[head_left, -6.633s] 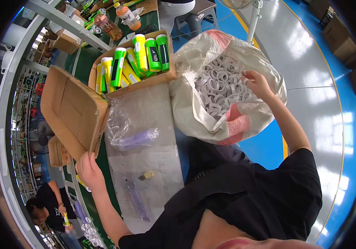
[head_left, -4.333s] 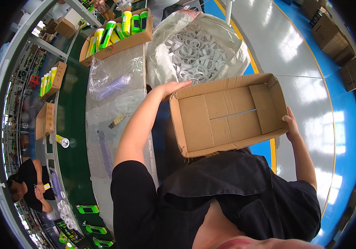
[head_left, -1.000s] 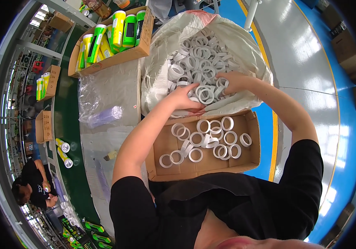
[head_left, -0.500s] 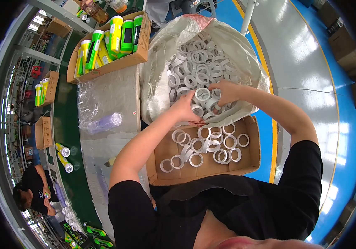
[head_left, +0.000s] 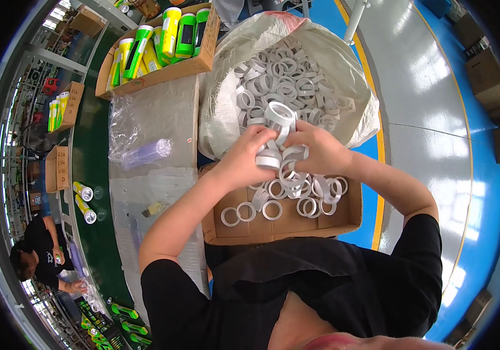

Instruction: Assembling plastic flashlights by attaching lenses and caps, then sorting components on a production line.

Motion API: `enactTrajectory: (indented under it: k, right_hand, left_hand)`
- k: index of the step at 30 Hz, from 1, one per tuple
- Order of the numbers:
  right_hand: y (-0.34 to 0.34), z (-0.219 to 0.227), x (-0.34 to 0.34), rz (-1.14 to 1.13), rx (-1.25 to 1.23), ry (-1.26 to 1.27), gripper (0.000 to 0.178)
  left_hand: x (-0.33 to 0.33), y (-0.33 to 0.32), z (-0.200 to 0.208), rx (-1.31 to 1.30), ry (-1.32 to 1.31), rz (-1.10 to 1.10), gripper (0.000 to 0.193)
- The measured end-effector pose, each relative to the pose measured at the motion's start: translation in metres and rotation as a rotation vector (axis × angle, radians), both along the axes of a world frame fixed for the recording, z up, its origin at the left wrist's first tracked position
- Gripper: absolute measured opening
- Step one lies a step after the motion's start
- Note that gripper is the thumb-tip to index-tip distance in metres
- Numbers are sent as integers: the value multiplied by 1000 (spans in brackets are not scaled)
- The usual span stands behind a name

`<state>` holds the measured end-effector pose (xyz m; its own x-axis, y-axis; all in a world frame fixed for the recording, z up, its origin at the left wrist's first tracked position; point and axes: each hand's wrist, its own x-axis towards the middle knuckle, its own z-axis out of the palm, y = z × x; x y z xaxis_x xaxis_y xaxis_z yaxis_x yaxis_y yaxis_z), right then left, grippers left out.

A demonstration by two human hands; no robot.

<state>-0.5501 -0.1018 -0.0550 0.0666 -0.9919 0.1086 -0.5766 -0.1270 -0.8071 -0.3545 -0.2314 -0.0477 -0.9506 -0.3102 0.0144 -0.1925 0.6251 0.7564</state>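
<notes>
Between my two hands is a loose cluster of white plastic rings [head_left: 279,112], several at once. My left hand [head_left: 243,158] closes on the cluster from the left, fingers curled round the rings. From the right, my right hand [head_left: 321,150] presses its fingers against the same cluster. Both hands are over the far part of a shallow cardboard box [head_left: 346,217], where more white rings [head_left: 272,210] lie loose; some rings below the hands overlap or look in mid-drop. Just beyond stands a wide-mouthed white woven sack [head_left: 219,119] heaped with the same rings [head_left: 285,76].
A worktop [head_left: 168,125] on the left carries a clear purple-tinted plastic bundle [head_left: 146,153]. Behind it, a carton [head_left: 162,76] holds green and yellow flashlights [head_left: 139,52]. Farther left, a co-worker [head_left: 43,251] handles small parts at a green bench. A metal pole [head_left: 356,23] rises behind the sack.
My hands have come out of the sack toward me, bringing a cluster of rings over the cardboard box. More rings now lie or fall below the hands. The view has shifted slightly.
</notes>
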Motion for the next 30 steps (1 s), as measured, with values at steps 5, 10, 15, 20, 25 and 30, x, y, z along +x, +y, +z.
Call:
enactTrajectory:
  k: [5, 10, 15, 20, 25, 30]
  right_hand:
    - [61, 0, 41, 326, 75, 219, 57]
    - [39, 44, 11, 562, 268, 447, 45]
    - [-66, 28, -60, -177, 226, 390, 64]
    - [-135, -86, -118, -427, 648, 285, 120]
    - [-92, -49, -99, -26, 730, 474, 110]
    - [-97, -56, -77, -89, 612, 525, 101]
  left_hand:
    - [62, 64, -3, -91, -90, -129, 79]
    - [55, 36, 36, -81, -637, -369, 63]
    - [-27, -23, 3, 2, -192, 99, 68]
    - [-77, -83, -65, -569, -499, 319, 106]
    - [-56, -84, -54, -534, -886, -50, 96]
    - [-57, -66, -92, -457, -467, 238, 86]
